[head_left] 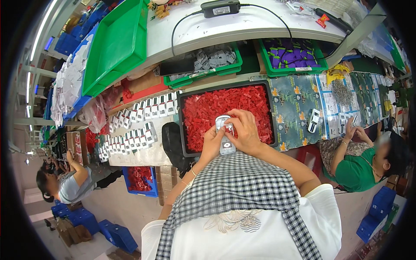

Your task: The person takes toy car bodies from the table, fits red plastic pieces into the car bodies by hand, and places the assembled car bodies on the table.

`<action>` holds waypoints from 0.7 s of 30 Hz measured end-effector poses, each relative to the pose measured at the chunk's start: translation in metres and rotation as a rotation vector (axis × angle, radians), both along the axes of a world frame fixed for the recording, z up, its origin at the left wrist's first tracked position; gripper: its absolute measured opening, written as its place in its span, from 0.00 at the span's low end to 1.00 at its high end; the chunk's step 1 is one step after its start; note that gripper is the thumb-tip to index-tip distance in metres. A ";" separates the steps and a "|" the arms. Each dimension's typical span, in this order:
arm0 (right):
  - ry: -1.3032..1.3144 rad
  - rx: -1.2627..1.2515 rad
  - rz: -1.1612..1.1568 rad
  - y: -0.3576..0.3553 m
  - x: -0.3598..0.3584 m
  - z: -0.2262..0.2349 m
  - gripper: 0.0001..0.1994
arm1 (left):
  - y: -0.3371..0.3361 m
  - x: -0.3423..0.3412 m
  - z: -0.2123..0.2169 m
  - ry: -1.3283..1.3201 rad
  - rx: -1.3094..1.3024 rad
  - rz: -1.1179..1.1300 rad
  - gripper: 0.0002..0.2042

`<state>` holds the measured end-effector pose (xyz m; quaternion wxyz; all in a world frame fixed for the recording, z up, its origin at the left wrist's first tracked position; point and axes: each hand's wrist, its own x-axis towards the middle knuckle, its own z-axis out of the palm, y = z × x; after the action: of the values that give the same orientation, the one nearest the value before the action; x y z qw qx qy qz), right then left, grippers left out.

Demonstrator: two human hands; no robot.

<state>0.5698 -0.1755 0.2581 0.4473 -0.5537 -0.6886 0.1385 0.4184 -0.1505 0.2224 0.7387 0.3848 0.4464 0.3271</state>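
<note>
Between both hands, close to my apron, is a white toy car body [227, 146] with its top end pointing away from me. My left hand [209, 145] grips its left side with the thumb on top. My right hand [244, 129] curls over the right side, thumb and fingers pressed on the middle of the car. Whatever small piece may be under the fingertips is hidden. Directly beneath and beyond the hands lies a black tray [185, 151] filled with small red plastic parts [212, 102].
Rows of white toy car bodies [147, 110] stand at left. Green bins with grey parts [212, 60] and purple parts [290, 54] sit under the shelf [260, 21]. A finished-looking white car [313, 120] lies right on patterned sheets. Co-workers [355, 160] sit either side.
</note>
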 end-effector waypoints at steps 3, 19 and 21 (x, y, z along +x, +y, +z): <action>0.207 -0.083 0.044 -0.001 -0.001 0.000 0.21 | -0.003 0.001 -0.002 0.061 0.139 0.005 0.09; 0.558 -0.433 0.088 0.008 -0.008 -0.029 0.16 | -0.004 -0.004 -0.007 0.346 0.421 -0.040 0.09; 0.573 -0.440 0.111 0.012 -0.011 -0.035 0.16 | -0.003 -0.004 0.007 0.301 0.270 -0.027 0.09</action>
<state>0.5584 -0.1635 0.2232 0.4840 -0.5373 -0.5178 0.4571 0.4148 -0.1537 0.2297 0.6097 0.5306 0.4988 0.3128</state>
